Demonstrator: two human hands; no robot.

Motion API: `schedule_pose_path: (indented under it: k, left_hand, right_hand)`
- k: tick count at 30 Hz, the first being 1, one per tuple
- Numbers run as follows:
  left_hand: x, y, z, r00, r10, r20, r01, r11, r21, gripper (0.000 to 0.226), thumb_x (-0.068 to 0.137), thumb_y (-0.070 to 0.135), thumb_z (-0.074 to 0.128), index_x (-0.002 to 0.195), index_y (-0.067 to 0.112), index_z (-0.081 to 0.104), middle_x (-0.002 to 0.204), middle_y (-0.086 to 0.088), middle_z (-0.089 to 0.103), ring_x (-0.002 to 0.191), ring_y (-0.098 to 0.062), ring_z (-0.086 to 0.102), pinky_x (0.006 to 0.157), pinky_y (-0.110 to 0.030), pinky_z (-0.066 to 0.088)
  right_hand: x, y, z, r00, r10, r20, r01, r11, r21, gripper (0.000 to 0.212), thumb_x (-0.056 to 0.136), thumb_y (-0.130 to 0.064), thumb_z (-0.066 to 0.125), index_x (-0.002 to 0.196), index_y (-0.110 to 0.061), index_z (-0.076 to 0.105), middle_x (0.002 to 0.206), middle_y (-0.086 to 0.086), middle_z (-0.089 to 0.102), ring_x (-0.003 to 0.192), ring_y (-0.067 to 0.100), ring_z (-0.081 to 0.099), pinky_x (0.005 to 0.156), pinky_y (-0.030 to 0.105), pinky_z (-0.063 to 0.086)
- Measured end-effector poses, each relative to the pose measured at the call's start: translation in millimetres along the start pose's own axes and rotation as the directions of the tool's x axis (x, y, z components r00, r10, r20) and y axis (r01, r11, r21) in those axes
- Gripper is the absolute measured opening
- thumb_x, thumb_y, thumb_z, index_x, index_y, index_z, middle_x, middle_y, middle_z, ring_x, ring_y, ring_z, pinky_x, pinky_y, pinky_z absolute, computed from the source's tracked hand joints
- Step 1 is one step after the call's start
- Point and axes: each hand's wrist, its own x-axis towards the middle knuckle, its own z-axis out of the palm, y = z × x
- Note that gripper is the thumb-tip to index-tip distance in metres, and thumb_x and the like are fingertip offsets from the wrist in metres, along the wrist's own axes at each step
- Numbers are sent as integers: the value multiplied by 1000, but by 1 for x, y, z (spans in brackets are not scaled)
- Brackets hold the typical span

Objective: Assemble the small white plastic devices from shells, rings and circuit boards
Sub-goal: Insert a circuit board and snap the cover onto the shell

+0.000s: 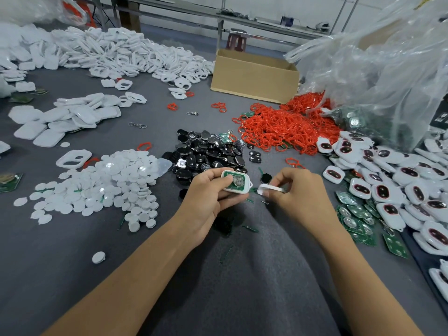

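My left hand (206, 197) grips a white shell (236, 181) with a green circuit board and a round metal cell seated inside, facing up. Just to its right, my right hand (294, 190) pinches a second white shell piece (270, 189) held edge-on, a small gap apart from the first. Both hands hover over the grey cloth in front of a heap of black pads (208, 151). Red rings (286, 127) lie piled beyond, and loose green circuit boards (356, 219) sit to the right.
White round discs (109, 185) are heaped at the left, flat white covers (65, 122) behind them, white frames (126, 54) at the back. Assembled white devices (388, 183) crowd the right edge. A cardboard box (254, 78) and a large clear plastic bag (378, 76) stand behind.
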Motion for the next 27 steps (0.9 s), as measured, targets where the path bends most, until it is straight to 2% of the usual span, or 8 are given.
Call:
schedule_pose_path:
  k: [3,5,9,16,19,21,23,27]
  left_hand:
    - [1,-1,0,1000,9,4,-9,998,63,13,97,-4,48,102,2,58,97,-16,70,84,-22,69,72,-31,62]
    - [1,-2,1,1000,15,15,-16,995,98,16,93,-8,51,102,3,58,91,-12,70,78,-18,69,71,-30,62]
    - [1,-3,1,999,-1,46,-4,995,103,25,89,-16,50,102,4,58,91,-10,69,76,-15,68,71,-30,62]
    - [-1,-1,0,997,-11,74,9,1000,28,22,89,-13,54,106,0,58,91,-12,71,80,-18,70,71,-29,61]
    - [-1,1,-2,998,10,62,-9,1000,-19,25,90,-16,50,110,-3,56,103,-20,70,94,-27,70,74,-30,61]
    - [-1,3,-3,998,32,51,-31,999,-37,28,89,-19,48,113,-4,54,107,-22,69,98,-30,69,77,-31,61]
    - [-1,4,-4,998,45,45,-43,998,-46,31,89,-20,47,115,-5,53,109,-22,68,100,-31,68,79,-32,60]
    - [0,5,-3,998,49,40,-47,997,-63,27,93,-14,47,117,-4,53,110,-22,67,103,-32,66,80,-33,60]
  right_hand:
    - [-3,-8,0,988,-35,-150,56,988,142,30,72,-31,81,58,-27,54,47,-16,51,48,7,49,52,24,33]
    - [-5,-14,2,961,-88,-262,142,970,198,32,74,-22,80,59,-28,52,45,-13,52,47,8,49,48,15,30]
    - [-11,-23,17,908,-229,-350,310,930,197,20,71,7,67,72,-13,62,67,-4,69,58,12,58,55,30,44]
    - [-10,-22,22,854,-230,-468,333,931,150,14,74,-4,69,84,-11,62,80,1,71,65,15,67,66,30,53]
    - [-4,-10,16,920,-124,-372,170,981,93,15,77,-5,68,91,-7,65,84,10,72,78,30,69,74,46,54]
    - [-1,-1,14,978,-71,-195,62,997,-54,17,82,-15,67,97,-7,66,88,14,71,88,36,65,79,45,50]
    - [-1,4,13,998,-37,-51,25,978,-206,21,84,-26,66,99,-13,68,92,14,71,94,37,62,78,40,48]
    - [-1,4,9,1000,-19,18,24,946,-324,26,82,-40,69,101,-22,66,96,11,69,95,36,60,73,36,46]
